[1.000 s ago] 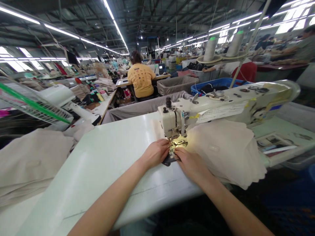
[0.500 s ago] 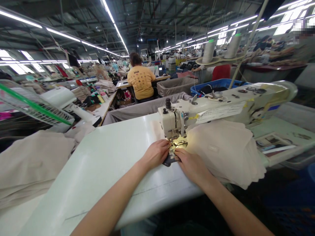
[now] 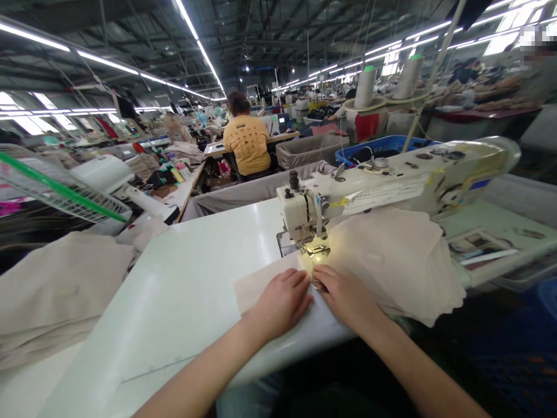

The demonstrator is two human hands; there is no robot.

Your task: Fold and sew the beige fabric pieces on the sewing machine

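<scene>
A beige fabric piece lies on the sewing machine bed, reaching left from the lit presser foot. My left hand is closed over its near side, fingertips pressed together on the cloth. Close beside it, my right hand pinches at the fabric edge just in front of the foot; its curled fingers partly hide a small dark, shiny part. The white sewing machine stands directly beyond both hands. Under its arm, right of the needle, spreads a stack of beige fabric.
More beige fabric is heaped at the left, near a green-edged wire basket. Thread cones stand behind the machine by a blue crate. A small tray with tools sits right. A person in yellow sits ahead.
Both hands have drawn slightly back toward me from the presser foot. A beige fabric piece now shows on the bed to the left of the foot, where bare tabletop was visible before.
</scene>
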